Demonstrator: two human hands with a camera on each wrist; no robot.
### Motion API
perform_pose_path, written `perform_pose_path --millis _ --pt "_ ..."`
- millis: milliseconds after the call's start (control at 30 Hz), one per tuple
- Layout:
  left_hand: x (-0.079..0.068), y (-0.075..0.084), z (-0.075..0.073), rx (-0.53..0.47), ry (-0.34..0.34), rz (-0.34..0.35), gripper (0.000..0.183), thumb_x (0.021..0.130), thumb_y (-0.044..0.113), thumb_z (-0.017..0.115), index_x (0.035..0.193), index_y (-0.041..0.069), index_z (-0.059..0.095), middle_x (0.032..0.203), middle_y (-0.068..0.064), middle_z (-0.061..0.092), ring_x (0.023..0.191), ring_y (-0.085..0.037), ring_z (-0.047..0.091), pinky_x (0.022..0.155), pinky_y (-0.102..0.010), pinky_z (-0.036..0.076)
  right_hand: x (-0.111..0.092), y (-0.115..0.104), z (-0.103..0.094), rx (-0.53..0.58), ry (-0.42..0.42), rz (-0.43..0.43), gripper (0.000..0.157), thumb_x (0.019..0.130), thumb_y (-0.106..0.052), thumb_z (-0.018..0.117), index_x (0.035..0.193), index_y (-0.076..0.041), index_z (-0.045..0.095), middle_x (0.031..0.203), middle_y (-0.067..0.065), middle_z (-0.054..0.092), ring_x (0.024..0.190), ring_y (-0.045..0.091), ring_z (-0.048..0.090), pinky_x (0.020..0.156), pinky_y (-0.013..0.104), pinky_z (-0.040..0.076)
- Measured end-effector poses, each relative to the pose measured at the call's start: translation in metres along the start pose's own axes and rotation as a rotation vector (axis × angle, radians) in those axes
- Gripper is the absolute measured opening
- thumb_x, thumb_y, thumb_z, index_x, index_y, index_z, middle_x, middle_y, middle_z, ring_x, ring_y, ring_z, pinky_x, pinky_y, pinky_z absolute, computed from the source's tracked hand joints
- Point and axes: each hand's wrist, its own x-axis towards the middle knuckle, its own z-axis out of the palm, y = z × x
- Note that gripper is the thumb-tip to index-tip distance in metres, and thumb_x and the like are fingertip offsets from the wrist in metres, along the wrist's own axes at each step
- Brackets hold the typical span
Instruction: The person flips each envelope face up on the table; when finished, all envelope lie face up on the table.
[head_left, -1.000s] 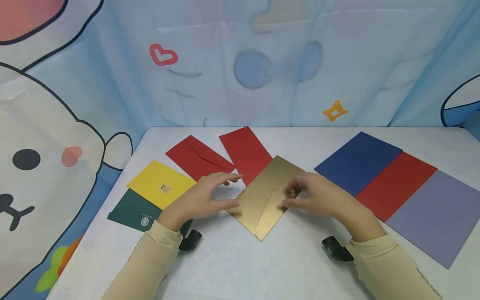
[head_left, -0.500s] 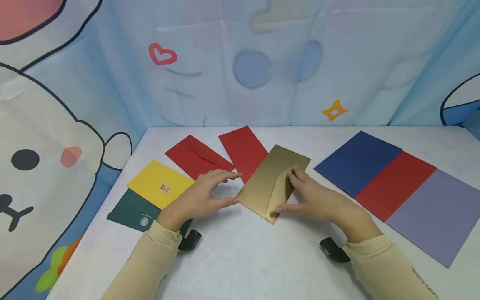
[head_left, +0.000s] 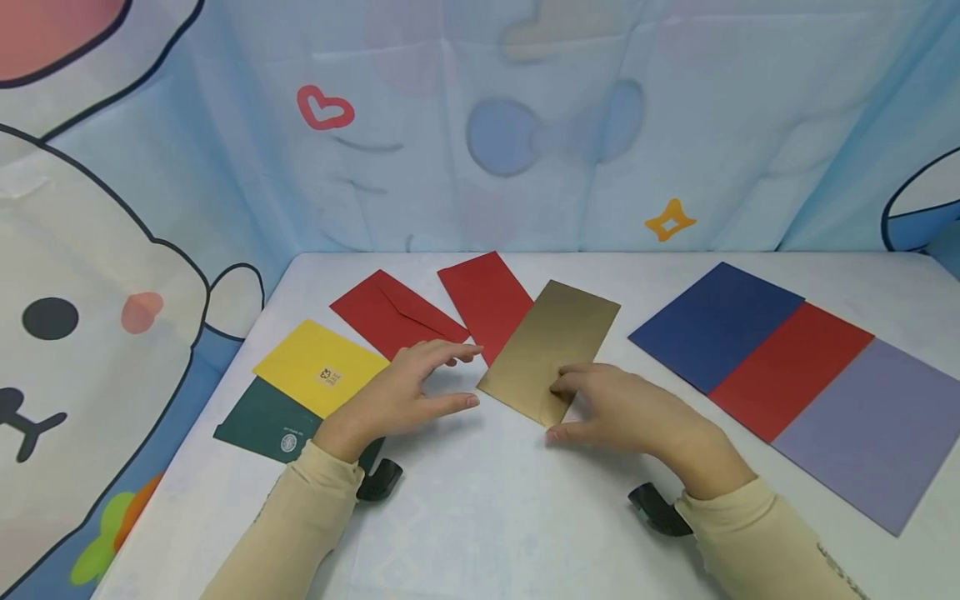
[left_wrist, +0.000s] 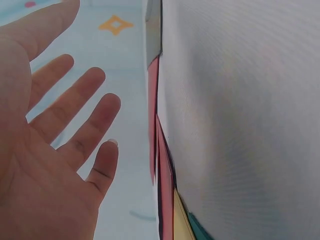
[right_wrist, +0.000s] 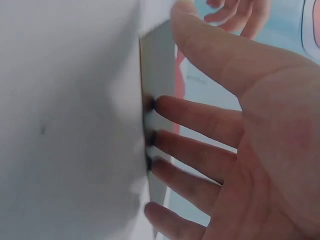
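Note:
A gold envelope (head_left: 558, 333) lies at the middle of the table, one side overlapping an upright-lying red envelope (head_left: 491, 300). My right hand (head_left: 622, 408) is over its near corner, fingertips touching the surface and the thumb at the corner; in the right wrist view those fingers (right_wrist: 195, 115) reach fairly straight onto the envelope. The hand hides part of the flap. My left hand (head_left: 405, 396) hovers just left of the gold envelope, thumb and fingers spread, holding nothing. In the left wrist view this hand (left_wrist: 60, 125) is plainly apart from any envelope.
Left of centre lie a second red envelope (head_left: 397, 317) with a flap, a yellow envelope (head_left: 315, 358) and a dark green one (head_left: 266, 421) partly beneath it. On the right, blue (head_left: 716, 325), red (head_left: 791, 371) and lavender (head_left: 870, 437) sheets or panels lie edge to edge.
The gold envelope has slid away from the person and turned slightly. Its flap, lifted by the right hand half a second ago, is down now. The right hand moved nearer and left; the left hand stayed.

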Motion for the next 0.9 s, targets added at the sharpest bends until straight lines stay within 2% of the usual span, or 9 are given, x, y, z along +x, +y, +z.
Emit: perform_pose_path --millis 100,200,333,433,500,700,900 --pt "0.0 0.0 0.0 -0.008 -0.008 -0.007 0.062 0.091 0.04 0.075 0.146 0.02 0.054 0.134 -0.001 0.059 0.12 -0.019 0.053 0.103 -0.049 0.035 0.0 0.01 0.002 -0.044 0.033 0.039 0.075 0.083 -0.054 0.077 0.136 -0.003 0.061 0.139 0.02 0.053 0.13 0.044 0.045 0.104 0.059 0.04" --pt "0.0 -0.001 0.001 -0.011 -0.01 -0.007 0.062 0.091 0.04 0.075 0.146 0.019 0.054 0.134 -0.001 0.059 0.12 -0.02 0.053 0.104 -0.05 0.034 0.0 0.02 0.004 -0.068 0.064 0.09 0.083 0.084 -0.057 0.075 0.145 -0.004 0.054 0.148 0.023 0.043 0.133 0.05 0.037 0.103 0.067 0.034" --pt "0.0 0.0 0.001 -0.006 -0.007 -0.008 0.062 0.091 0.039 0.075 0.146 0.02 0.054 0.133 -0.001 0.06 0.12 -0.019 0.053 0.104 -0.049 0.035 -0.002 0.029 0.001 -0.002 0.098 0.089 0.079 0.085 -0.055 0.075 0.143 -0.007 0.055 0.142 0.016 0.049 0.129 0.046 0.039 0.098 0.073 0.032" --pt "0.0 0.0 0.001 -0.005 -0.009 -0.012 0.062 0.091 0.039 0.075 0.146 0.021 0.054 0.133 0.0 0.06 0.12 -0.019 0.053 0.104 -0.049 0.035 -0.003 0.033 -0.003 0.033 0.099 0.054 0.07 0.085 -0.052 0.076 0.137 -0.008 0.061 0.138 0.014 0.055 0.129 0.044 0.043 0.096 0.075 0.033" --pt "0.001 0.0 0.001 -0.007 -0.013 -0.015 0.062 0.091 0.039 0.075 0.146 0.021 0.054 0.133 0.0 0.06 0.12 -0.019 0.053 0.104 -0.049 0.035 -0.003 0.034 -0.003 0.016 0.093 0.033 0.068 0.086 -0.052 0.075 0.136 -0.006 0.063 0.139 0.015 0.057 0.131 0.044 0.044 0.095 0.076 0.033" --pt "0.001 0.001 0.002 -0.015 -0.024 -0.023 0.063 0.091 0.04 0.075 0.147 0.02 0.053 0.132 0.0 0.06 0.12 -0.019 0.052 0.105 -0.049 0.035 -0.002 0.039 0.0 -0.001 0.082 0.054 0.075 0.09 -0.051 0.071 0.144 -0.002 0.054 0.152 0.022 0.043 0.142 0.044 0.032 0.102 0.076 0.026" --pt "-0.001 0.003 0.002 -0.013 -0.027 -0.021 0.063 0.092 0.039 0.075 0.147 0.02 0.053 0.132 0.0 0.06 0.12 -0.019 0.052 0.104 -0.049 0.035 -0.002 0.048 -0.007 0.028 0.091 0.105 0.082 0.09 -0.053 0.07 0.148 0.0 0.047 0.155 0.026 0.036 0.143 0.05 0.024 0.105 0.074 0.023"
